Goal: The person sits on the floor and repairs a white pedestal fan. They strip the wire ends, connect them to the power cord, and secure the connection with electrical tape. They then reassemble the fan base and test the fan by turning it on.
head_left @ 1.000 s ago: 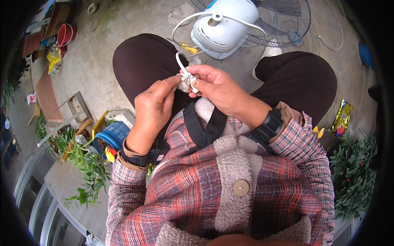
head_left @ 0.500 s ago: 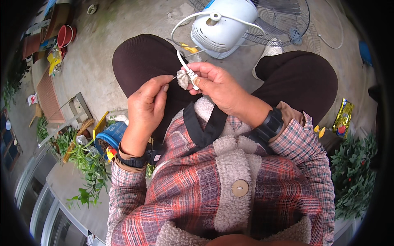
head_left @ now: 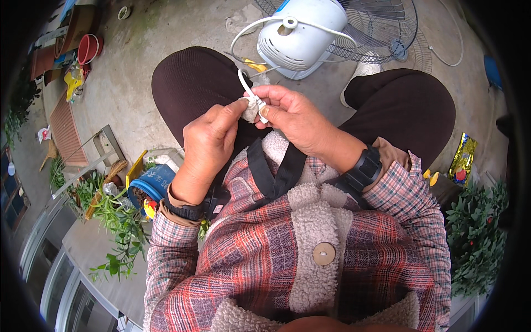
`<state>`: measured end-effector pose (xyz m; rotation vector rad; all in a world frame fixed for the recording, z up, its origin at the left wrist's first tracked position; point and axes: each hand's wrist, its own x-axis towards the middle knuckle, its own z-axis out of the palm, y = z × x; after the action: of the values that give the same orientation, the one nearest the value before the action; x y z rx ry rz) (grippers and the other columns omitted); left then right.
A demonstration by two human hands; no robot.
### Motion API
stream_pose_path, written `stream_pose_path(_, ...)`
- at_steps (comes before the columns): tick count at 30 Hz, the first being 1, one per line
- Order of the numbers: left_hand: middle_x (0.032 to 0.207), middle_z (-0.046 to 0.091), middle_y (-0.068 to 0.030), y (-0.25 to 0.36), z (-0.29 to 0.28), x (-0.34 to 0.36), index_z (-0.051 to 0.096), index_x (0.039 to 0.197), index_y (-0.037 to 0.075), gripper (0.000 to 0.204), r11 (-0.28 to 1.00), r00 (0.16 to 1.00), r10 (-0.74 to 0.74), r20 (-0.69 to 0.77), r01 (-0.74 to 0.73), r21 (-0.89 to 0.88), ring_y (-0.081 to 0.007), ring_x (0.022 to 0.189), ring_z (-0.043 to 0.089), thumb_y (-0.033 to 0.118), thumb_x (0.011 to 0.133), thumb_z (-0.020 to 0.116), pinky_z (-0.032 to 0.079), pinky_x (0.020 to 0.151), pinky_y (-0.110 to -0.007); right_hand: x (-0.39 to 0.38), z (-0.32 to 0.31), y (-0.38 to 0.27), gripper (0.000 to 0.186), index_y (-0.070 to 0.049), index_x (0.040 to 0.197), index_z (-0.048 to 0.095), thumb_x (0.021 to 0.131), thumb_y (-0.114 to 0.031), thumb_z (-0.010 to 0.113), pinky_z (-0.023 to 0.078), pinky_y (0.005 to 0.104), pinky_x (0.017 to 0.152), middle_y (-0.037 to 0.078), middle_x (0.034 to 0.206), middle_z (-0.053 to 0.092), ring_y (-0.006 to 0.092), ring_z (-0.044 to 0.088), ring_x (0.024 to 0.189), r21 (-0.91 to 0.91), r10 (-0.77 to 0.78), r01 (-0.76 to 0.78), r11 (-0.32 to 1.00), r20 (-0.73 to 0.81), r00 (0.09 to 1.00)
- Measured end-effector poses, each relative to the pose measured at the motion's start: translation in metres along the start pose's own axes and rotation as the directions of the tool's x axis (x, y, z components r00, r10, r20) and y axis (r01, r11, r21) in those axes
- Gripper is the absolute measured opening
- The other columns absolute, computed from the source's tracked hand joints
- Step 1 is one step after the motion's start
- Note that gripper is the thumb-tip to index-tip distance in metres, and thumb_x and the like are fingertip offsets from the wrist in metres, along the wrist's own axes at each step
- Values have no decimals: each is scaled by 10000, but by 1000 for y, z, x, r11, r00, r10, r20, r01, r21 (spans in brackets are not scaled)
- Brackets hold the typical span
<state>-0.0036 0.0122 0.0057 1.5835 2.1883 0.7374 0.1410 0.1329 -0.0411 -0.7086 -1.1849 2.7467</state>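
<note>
Over concrete floor (head_left: 177, 25), the right hand (head_left: 301, 120) grips a white cord (head_left: 244, 82), the left hand (head_left: 208, 135) pinching a pale wad (head_left: 250, 113)

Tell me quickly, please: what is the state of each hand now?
Left hand: touching the whitish wad; whether its grip is closed cannot be told.
Right hand: closed, holding the white cord end.

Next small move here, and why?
Probably firm up the left hand's pinch on the pale wad: its fingertips are at the wad's edge, but whether they grip it I can't tell. The right hand holds the end of the white cord right beside it, so it can likely steady things.
</note>
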Motion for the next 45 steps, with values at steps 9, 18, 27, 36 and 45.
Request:
stream_pose_path(9, 675, 547, -30, -5, 5, -2, 694, 1070, 180, 326, 911, 992, 109, 69, -128, 392, -213, 554, 598, 94, 756, 671, 492, 496, -330, -1, 0, 1, 352, -2, 1345, 466, 999, -69, 468, 503, 267, 848, 72, 1195, 584, 129, 599, 988, 112, 44, -38, 993, -57, 997)
stream_pose_path(18, 824, 675, -79, -6, 2, 0, 678, 1029, 93, 208, 999, 996, -48, -73, 47, -12, -236, 658, 661, 17, 837, 656, 527, 576, -323, -4, 0, -9, 351, -14, 1343, 464, 997, -67, 465, 488, 285, 865, 81, 1252, 556, 144, 590, 1014, 246, 12, 4, 969, -64, 998)
stream_pose_path(27, 734, 588, -21, 2, -7, 7, 670, 1015, 24, 253, 899, 958, -282, -56, 243, -365, -74, 582, 481, 79, 782, 753, 406, 521, -225, -5, 2, -15, 338, 0, 1288, 500, 976, -130, 515, 489, 258, 839, 64, 1162, 604, 116, 597, 991, 213, -42, 38, 976, 13, 999)
stream_pose_path(36, 789, 597, 36, 3, -3, 15, 606, 915, 11, 33, 714, 933, -343, 106, 332, -616, -1, 643, 493, 29, 907, 632, 416, 565, -178, -12, 1, -24, 357, 12, 1272, 504, 953, -132, 571, 515, 275, 825, 81, 1139, 604, 137, 610, 983, 136, -18, 26, 990, -61, 998)
stream_pose_path(45, 813, 647, -30, 13, -10, 39, 636, 1117, 33, 248, 815, 981, -170, 91, 192, -547, -80, 681, 555, 29, 870, 636, 464, 613, -230, -19, -13, -57, 326, 4, 1275, 518, 973, -119, 530, 518, 257, 717, 59, 1026, 612, 134, 611, 896, 136, 83, -83, 987, 1, 997)
